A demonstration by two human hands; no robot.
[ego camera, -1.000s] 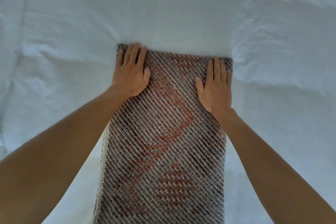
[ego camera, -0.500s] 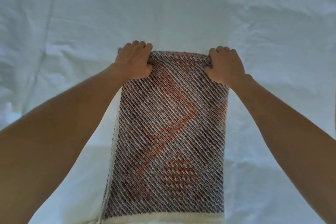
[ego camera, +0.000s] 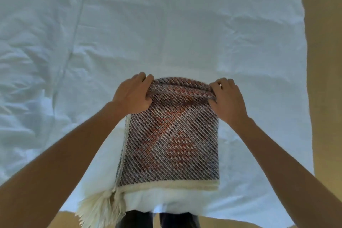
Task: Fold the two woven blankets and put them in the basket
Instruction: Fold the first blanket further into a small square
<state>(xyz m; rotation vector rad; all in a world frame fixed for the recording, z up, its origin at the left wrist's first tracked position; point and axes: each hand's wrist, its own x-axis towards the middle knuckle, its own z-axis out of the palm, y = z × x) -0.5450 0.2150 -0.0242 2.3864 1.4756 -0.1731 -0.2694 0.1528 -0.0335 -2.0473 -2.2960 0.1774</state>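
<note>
On a white sheet [ego camera: 166, 24], the left hand [ego camera: 132, 96] and right hand [ego camera: 228, 101] pinch the blanket [ego camera: 172, 140] by its lifted far corners, probably mid-fold; next, I judge, bring that edge evenly toward the near hem.

blanket [ego camera: 172, 140]: dark brown and grey-white diagonal weave, with orange-red motifs
blanket border [ego camera: 168, 185]: cream band
fringe [ego camera: 100, 211]: cream tassels
sheet [ego camera: 166, 24]: plain white, faintly blue
floor [ego camera: 329, 42]: tan
trousers [ego camera: 157, 220]: dark
</note>
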